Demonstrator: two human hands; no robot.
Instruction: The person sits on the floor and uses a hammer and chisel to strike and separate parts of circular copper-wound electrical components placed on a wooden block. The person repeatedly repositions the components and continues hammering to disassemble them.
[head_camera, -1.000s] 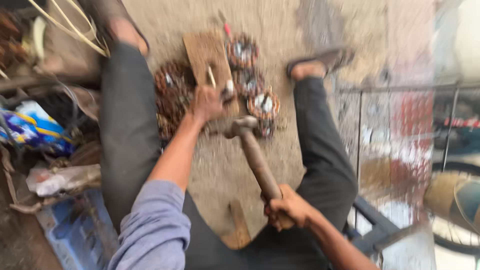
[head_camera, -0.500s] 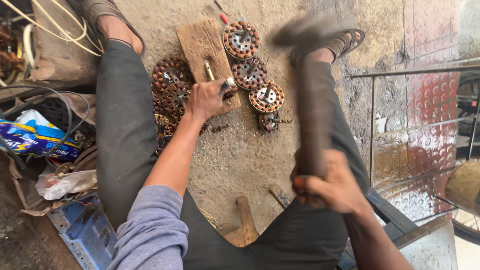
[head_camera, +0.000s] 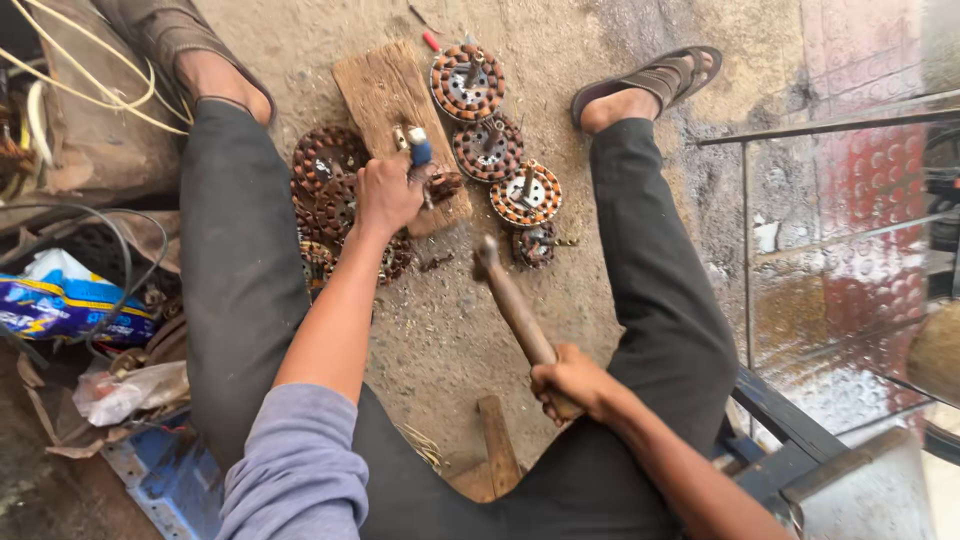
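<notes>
At nine o'clock I see a blue-and-white plastic bag (head_camera: 55, 300); a brown sandal (head_camera: 665, 75) at one o'clock; a blue crate (head_camera: 165, 480) at seven.

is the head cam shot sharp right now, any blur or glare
Head view: mostly sharp under soft, even daylight with no hard shadows; the left hand and the wooden block are crisp; the hammer in the right hand is slightly smeared at its head; the shiny patterned metal sheet on the right shows pale glare.
</notes>
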